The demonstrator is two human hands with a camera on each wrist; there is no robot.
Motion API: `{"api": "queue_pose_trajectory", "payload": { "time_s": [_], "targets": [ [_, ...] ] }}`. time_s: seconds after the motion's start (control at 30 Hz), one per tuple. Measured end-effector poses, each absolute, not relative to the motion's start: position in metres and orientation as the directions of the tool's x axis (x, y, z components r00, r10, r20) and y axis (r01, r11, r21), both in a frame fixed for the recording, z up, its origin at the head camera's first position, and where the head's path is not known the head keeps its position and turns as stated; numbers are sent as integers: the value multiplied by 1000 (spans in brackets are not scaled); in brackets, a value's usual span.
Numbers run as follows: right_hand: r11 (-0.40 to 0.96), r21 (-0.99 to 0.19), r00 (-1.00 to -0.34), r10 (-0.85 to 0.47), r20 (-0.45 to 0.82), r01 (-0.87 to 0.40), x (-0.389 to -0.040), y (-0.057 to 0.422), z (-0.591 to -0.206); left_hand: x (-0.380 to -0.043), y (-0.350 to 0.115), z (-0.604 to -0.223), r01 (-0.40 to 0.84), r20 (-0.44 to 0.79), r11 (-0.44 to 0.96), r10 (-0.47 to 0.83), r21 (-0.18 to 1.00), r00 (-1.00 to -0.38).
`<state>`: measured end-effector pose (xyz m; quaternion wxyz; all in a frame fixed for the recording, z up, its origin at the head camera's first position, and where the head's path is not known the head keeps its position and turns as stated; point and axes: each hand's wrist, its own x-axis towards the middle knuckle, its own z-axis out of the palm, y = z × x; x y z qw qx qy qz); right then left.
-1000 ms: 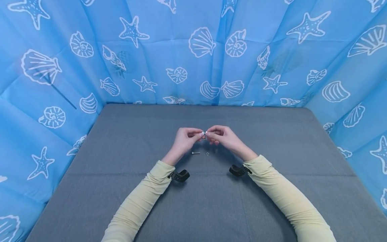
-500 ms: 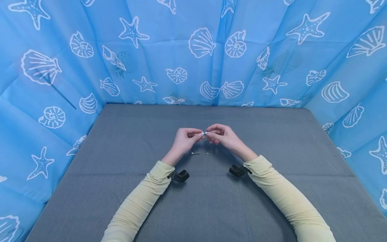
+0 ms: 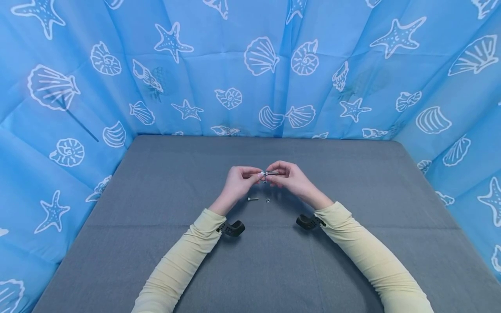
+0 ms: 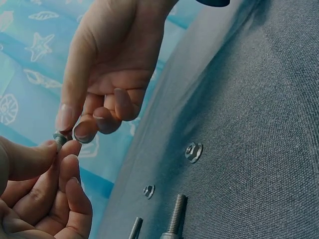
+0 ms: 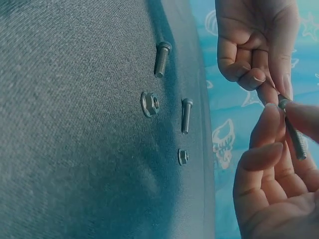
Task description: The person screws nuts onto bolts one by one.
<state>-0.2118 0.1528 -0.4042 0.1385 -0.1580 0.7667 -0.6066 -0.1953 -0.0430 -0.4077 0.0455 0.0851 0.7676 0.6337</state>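
Observation:
Above the grey table, my two hands meet at a metal bolt (image 5: 295, 139). The left hand (image 3: 242, 179) pinches its head end between thumb and index finger. Thumb and forefinger of my right hand (image 3: 294, 178) pinch a small flange nut (image 5: 283, 103) on the bolt near that end. The threaded shank runs past the nut toward the right palm. In the left wrist view the fingertips cover most of the bolt. Below the hands lie a bolt (image 5: 162, 59), a flange nut (image 5: 150, 104), a second bolt (image 5: 186, 116) and a second nut (image 5: 183, 157).
Grey cloth covers the table (image 3: 180, 174). A blue curtain (image 3: 235, 65) with shells and starfish hangs behind it and at both sides. Black camera straps (image 3: 233, 228) sit on both wrists below pale yellow sleeves (image 3: 184, 256).
The right fingers have shifted and parted slightly, so more of the bolt's shank shows in the head view. The left hand and the pieces on the table stay nearly in place.

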Motion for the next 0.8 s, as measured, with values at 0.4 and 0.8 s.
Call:
{"api": "queue_pose_trajectory", "payload": {
  "time_s": [0.4, 0.8],
  "targets": [
    [212, -974, -915, -404, -15, -78, -213, 152, -405, -196, -42, -409, 65, 33, 169, 187, 983, -982],
    [204, -977, -919, -394, -23, -63, -212, 152, -405, -194, -42, -403, 64, 31, 160, 203, 985, -979]
  ]
}}
